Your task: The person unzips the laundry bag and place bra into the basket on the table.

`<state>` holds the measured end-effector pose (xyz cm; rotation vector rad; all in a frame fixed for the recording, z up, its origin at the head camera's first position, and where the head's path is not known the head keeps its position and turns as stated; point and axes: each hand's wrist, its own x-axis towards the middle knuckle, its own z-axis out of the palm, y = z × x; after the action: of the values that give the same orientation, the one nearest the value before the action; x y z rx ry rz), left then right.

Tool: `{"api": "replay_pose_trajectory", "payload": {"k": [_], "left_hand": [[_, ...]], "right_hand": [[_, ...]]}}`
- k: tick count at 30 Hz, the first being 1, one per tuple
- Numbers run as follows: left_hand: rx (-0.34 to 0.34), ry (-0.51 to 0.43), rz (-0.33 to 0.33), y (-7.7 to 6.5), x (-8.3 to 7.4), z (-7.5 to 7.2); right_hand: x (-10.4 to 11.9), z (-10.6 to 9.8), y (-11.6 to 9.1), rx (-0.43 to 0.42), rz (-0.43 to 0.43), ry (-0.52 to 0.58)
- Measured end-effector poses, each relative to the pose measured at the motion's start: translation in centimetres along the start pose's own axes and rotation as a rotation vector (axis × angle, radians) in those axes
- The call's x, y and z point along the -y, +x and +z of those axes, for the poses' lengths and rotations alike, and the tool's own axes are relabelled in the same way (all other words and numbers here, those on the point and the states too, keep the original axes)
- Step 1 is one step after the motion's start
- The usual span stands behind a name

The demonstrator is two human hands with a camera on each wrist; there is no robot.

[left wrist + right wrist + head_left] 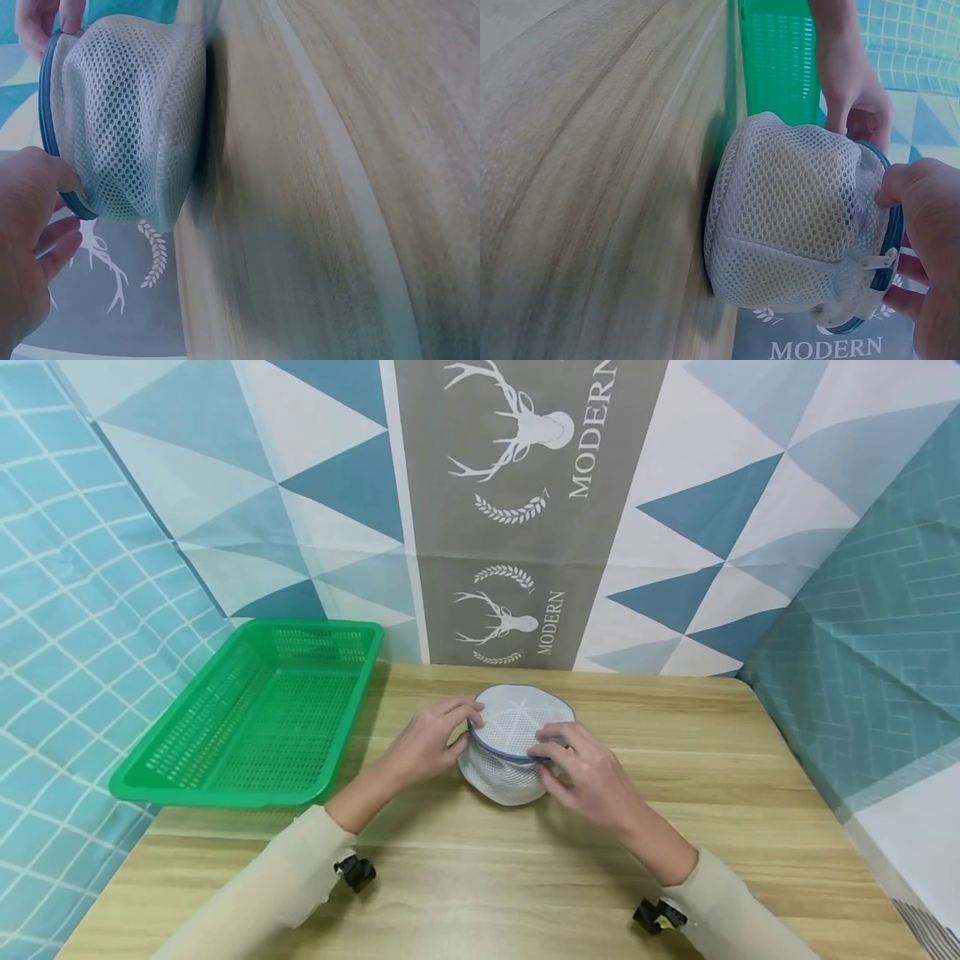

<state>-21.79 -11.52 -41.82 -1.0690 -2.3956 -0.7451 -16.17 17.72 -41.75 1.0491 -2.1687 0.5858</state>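
Note:
A white mesh laundry bag (517, 718) with a dark blue zipper rim stands upright on the wooden table. On its left side my left hand (435, 739) pinches the rim, thumb below and fingers over the top. My right hand (588, 772) pinches the rim at the right front in the same way. The right wrist view shows a white zipper pull (881, 259) on the blue rim, close to the right hand. The mesh side (124, 112) looks slightly crumpled in the left wrist view.
A green plastic basket (341, 735) with perforated walls stands at the table's left. Patterned cloth (502, 543) hangs behind the wooden table (712, 760), and tiled-pattern cloth (60, 635) covers the left side. Small black cameras sit at both wrists.

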Motion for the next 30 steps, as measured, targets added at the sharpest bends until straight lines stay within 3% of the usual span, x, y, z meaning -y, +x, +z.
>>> {"api": "replay_pose_trajectory", "payload": {"k": [10, 21, 26, 30], "left_hand": [[-0.028, 0.05, 0.059, 0.0, -0.8, -0.2], [-0.01, 0.113, 0.118, -0.6, -2.1, -0.2], [-0.026, 0.115, 0.179, -0.7, -2.6, 0.2], [-0.022, 0.084, 0.179, -0.7, -2.7, 0.3]], "right_hand": [[-0.7, -0.3, 0.1, -0.002, 0.003, -0.001], [-2.2, -0.3, -0.1, 0.009, 0.047, -0.011], [-3.3, -0.3, -0.3, 0.001, 0.042, -0.011], [-3.5, -0.4, -0.3, 0.003, 0.041, -0.001]]}}
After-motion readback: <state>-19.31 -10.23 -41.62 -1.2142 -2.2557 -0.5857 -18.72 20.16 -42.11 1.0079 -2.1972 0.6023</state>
